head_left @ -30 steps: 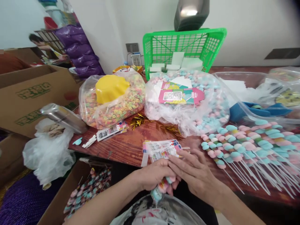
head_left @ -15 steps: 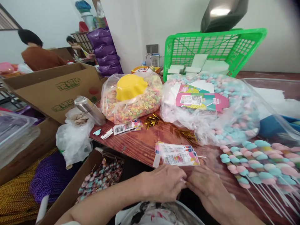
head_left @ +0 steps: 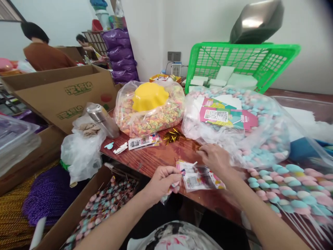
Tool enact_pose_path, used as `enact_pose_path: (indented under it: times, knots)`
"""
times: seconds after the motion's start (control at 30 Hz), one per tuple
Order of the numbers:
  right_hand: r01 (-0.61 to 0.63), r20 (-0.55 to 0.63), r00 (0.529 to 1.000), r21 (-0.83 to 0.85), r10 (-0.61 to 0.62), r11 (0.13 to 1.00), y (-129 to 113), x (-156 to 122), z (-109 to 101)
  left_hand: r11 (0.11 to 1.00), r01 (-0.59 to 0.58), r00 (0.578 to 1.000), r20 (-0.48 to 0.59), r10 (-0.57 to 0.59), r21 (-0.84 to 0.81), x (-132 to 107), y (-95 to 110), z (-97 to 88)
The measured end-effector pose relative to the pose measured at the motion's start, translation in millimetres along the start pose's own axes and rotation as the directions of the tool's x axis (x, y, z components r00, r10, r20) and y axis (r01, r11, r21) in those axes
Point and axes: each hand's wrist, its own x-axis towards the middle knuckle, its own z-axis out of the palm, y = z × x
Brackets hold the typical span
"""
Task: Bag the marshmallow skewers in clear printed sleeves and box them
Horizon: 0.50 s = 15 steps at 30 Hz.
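My left hand [head_left: 166, 182] is closed on a small clear bag with pink and blue marshmallows [head_left: 173, 190], held just off the table's near edge. Most of that bag is hidden by the fingers. Farther in, my right hand [head_left: 215, 160] has its fingertips together on the gold twist ties [head_left: 195, 146], and mostly covers them. Another bunch of gold twist ties [head_left: 173, 136] lies to its left. Between my hands rest several flat printed bags [head_left: 199, 180]. Marshmallow skewers [head_left: 299, 187] lie in a pile at the right.
Behind stand a bag of ring-shaped candy [head_left: 156, 119] under a yellow bowl [head_left: 151, 96], a marshmallow bag [head_left: 270, 139] and a green basket [head_left: 241, 52]. A steel flask [head_left: 102, 119] is at left. Below the table edge, a carton holds finished-looking skewers [head_left: 104, 205]. Two people work far left.
My hands were together at the table's near edge. The left has moved left with the small bag; the right has gone forward to the gold twist ties.
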Motion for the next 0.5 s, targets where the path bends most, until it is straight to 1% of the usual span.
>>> enact_pose_path:
  times: [0.03, 0.07, 0.17, 0.23, 0.33, 0.4, 0.5]
  knots:
    - [-0.008, 0.007, 1.0, -0.045, 0.008, 0.999, -5.0, 11.8, 6.1, 0.993, 0.056, 0.998, -0.009, -0.057, -0.102, 0.1, -0.7, -0.3]
    - [-0.015, 0.014, 1.0, -0.086, 0.016, 0.996, -10.1, 21.6, 12.7, 0.98, 0.087, 0.996, -0.012, -0.091, -0.178, 0.0, -2.1, -0.3]
    - [-0.016, 0.032, 0.999, -0.171, 0.021, 0.985, -20.4, 36.6, 28.6, 0.947, 0.102, 0.994, -0.007, -0.109, -0.306, -1.8, -8.5, -2.4]
    - [0.006, 0.037, 0.999, -0.189, 0.001, 0.982, -20.4, 34.8, 31.8, 0.935, 0.096, 0.995, -0.003, -0.104, -0.34, -2.6, -12.6, -7.2]
    - [0.058, 0.014, 0.998, -0.167, -0.056, 0.984, -10.6, 23.0, 26.8, 0.921, 0.083, 0.995, -0.025, -0.1, -0.381, -0.4, -16.0, -15.7]
    - [0.074, -0.041, 0.996, -0.142, -0.08, 0.987, -0.3, 16.4, 21.5, 0.913, 0.07, 0.995, -0.043, -0.095, -0.402, 3.8, -16.4, -17.7]
    - [0.072, -0.145, 0.986, -0.103, -0.087, 0.992, 13.9, 13.3, 17.5, 0.891, 0.072, 0.995, -0.032, -0.096, -0.448, 11.4, -14.5, -11.9]
